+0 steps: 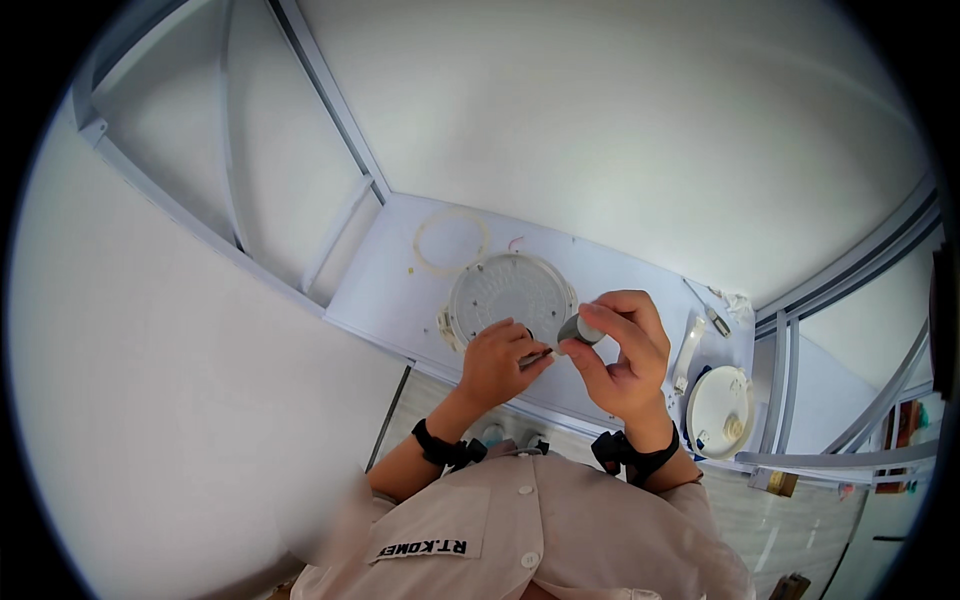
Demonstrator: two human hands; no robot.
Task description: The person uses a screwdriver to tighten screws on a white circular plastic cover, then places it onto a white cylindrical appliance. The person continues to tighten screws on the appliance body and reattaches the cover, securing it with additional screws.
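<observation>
So the main thing here is a stubby grey-and-white cylinder [580,329], pinched in the right hand [622,352] just over the near right edge of the big round lid [510,290]. The left hand [499,361] is at the lid's near edge, fingers closed on a thin dark piece [537,356] that points at the cylinder. Can't tell if that hand touches the lid.

Writing: the lid has raised marks fanned around its face, too small to make out. The shirt [510,530], on the near side of the lid, has 1 row of dark capitals, upside down from here.

Edges: the surface [382,285] ends a bit nearer than the lid. Left of the lid there's a strip of white top before the side edge, and to its right a wider stretch runs over to a curved white strip [689,352].

Materials: the lid looks like off-white plastic, round, with small dark dots near its rim. A thin pale ring [416,243] lies beyond it to the left. Well right of the lid are a screwdriver-like tool [718,322] and, nearer, a 2nd, smaller round white cover [706,410].
</observation>
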